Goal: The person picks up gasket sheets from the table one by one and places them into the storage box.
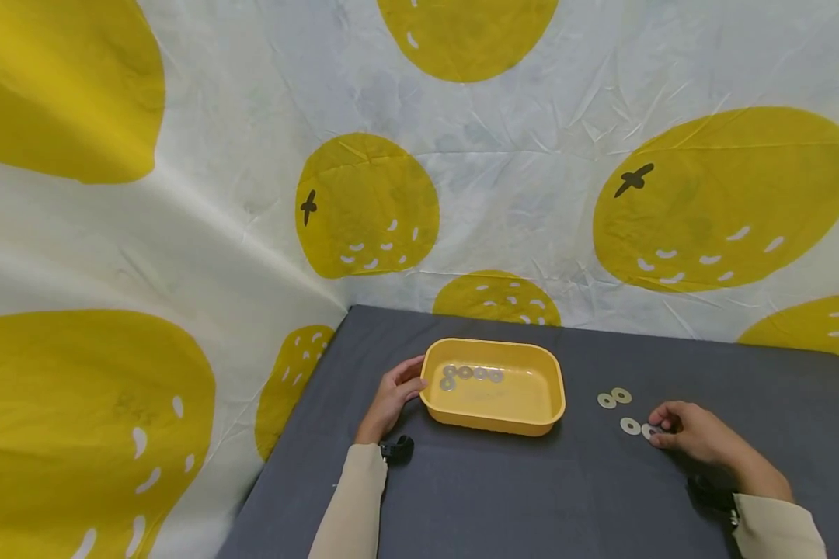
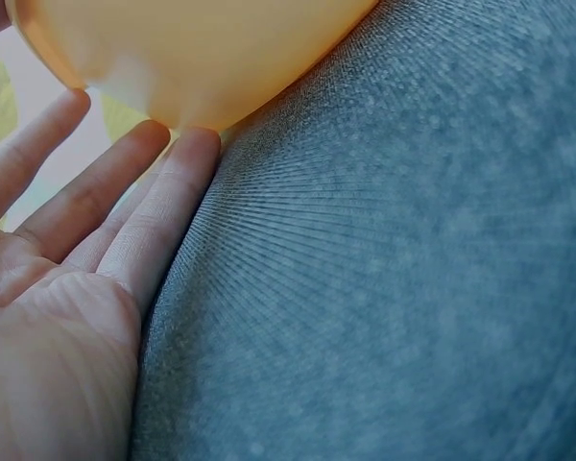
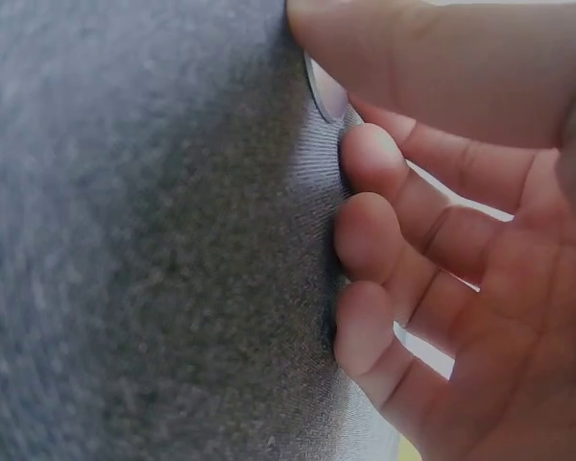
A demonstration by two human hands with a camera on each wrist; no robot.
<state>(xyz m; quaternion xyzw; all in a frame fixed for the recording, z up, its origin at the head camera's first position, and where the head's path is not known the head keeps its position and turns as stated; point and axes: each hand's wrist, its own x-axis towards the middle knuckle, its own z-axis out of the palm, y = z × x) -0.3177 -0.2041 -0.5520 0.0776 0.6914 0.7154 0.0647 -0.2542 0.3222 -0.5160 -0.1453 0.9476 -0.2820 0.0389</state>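
Note:
My left hand (image 1: 391, 396) is at the left end of a yellow plastic tray (image 1: 552, 373). In the left wrist view, its straight fingers (image 2: 86, 197) touch the tray's outer wall (image 2: 221, 58), with the thumb near the rim. Several flat metal washers (image 1: 480, 373) lie inside, toward the tray's back left. To the right, my right hand (image 1: 702, 439) pinches a washer (image 1: 648, 432) between thumb and fingertips, close over the cloth. The right wrist view shows this washer (image 3: 324, 88) partly behind the thumb, the other fingers curled beside it.
Three more washers lie on the dark grey cloth (image 1: 503, 497): one washer (image 1: 631, 425) beside the right fingertips and a pair (image 1: 614, 397) farther back. A white curtain with yellow fruit shapes (image 1: 503, 194) hangs behind and along the left edge.

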